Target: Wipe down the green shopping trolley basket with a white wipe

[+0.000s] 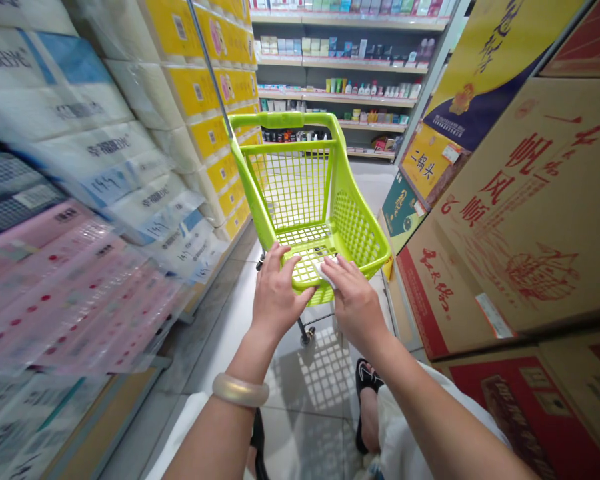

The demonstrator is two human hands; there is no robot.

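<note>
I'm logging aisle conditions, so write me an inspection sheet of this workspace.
Surface: tiled floor, with a grid shadow on it.
Work items: green shopping cart; small white piece, perhaps a wipe.
Clutter: plastic-wrapped packs stacked left, cartons stacked right.
Hands: left hand at the cart's near rim, fingers spread; right hand holding the white piece there.
Cables: nothing seen.
Surroundings: stocked shelves beyond the cart.

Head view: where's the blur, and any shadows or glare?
Head view: pink plastic-wrapped packs at left smear with blur; the green shopping cart is fairly crisp. Head view: a lattice shadow lies on the tiled floor on the cart's near side; pale glare beyond it.
</note>
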